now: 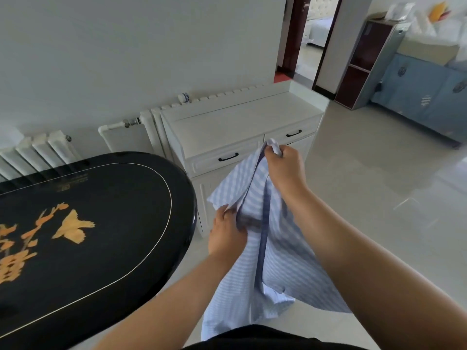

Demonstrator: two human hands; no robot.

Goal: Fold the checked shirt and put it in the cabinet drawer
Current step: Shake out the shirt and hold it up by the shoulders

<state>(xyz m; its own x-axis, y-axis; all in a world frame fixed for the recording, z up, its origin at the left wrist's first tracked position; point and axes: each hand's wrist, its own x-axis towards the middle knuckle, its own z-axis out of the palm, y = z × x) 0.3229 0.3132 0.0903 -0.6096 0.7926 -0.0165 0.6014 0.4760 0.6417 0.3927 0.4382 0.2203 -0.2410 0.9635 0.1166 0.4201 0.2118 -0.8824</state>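
Observation:
A light blue and white checked shirt (278, 269) hangs in the air in front of me, loose and unfolded, its lower part drooping toward the floor. My right hand (284, 168) grips the shirt's top edge, held high. Lower and to the left, my left hand (226, 231) pinches another part of the fabric. Behind the shirt stands the white cabinet (235, 125) with two drawers side by side; both the left drawer (227, 157) and the right drawer (293, 133) have black handles and are closed. The shirt hides part of the cabinet's front.
A black lacquered oval table (88, 228) with gold bird decoration fills the left side, close to my left arm. White radiators (38, 150) line the wall. A dark shelf unit (366, 59) and a blue cabinet (424, 94) stand far right. Pale tile floor (366, 198) lies to the right.

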